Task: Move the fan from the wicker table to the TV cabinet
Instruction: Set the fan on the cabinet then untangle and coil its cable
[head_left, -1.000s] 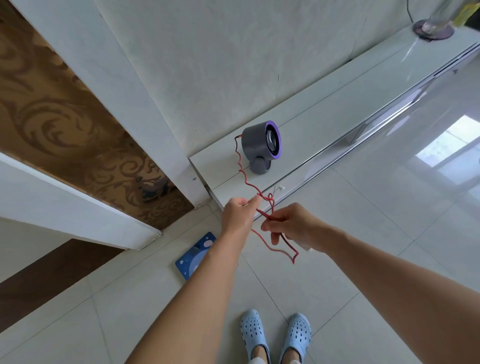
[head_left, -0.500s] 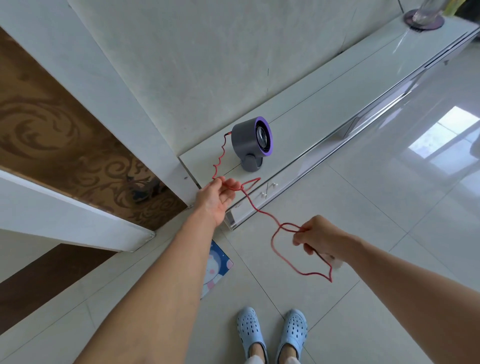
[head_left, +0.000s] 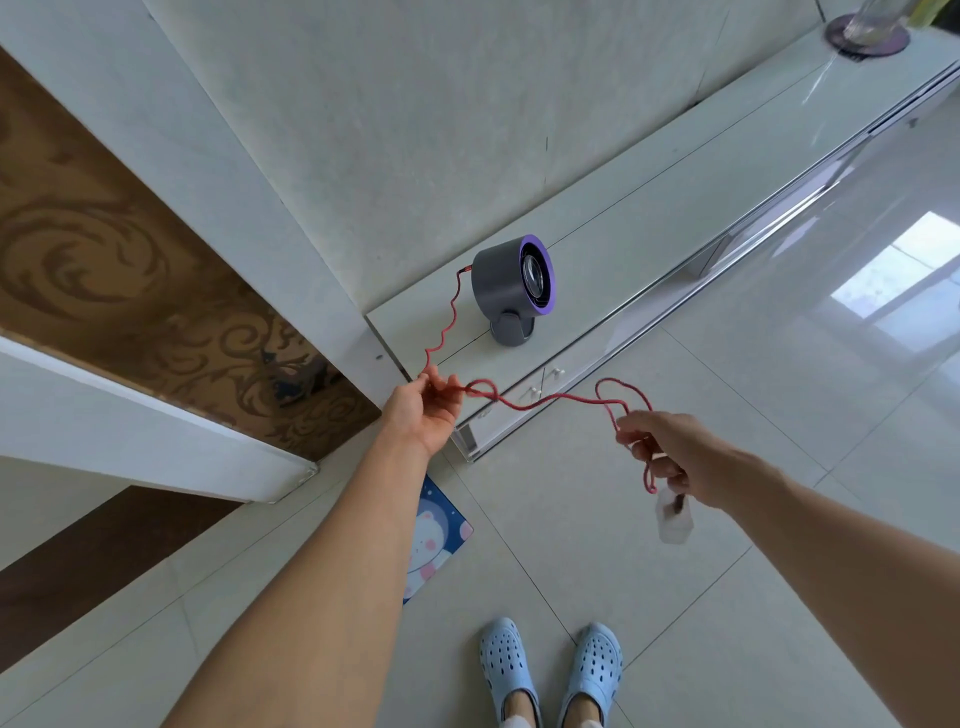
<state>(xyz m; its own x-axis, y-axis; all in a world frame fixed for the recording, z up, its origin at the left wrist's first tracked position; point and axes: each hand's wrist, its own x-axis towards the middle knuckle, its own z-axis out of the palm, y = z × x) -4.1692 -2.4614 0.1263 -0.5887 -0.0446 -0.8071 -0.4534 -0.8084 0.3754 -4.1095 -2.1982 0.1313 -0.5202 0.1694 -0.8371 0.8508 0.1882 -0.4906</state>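
The fan (head_left: 511, 287) stands mid-frame on the TV cabinet (head_left: 675, 218), light and rigid. Both grips, left hand (head_left: 423, 410) and right hand (head_left: 670, 457), pinch its limp red cord (head_left: 540, 400); lift by the barrel instead.

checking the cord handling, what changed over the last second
The hands moved apart: the left hand slid up the red cord toward the cabinet, the right hand pulled away rightward, stretching the cord out, and its white plug now dangles. The fan stayed put.
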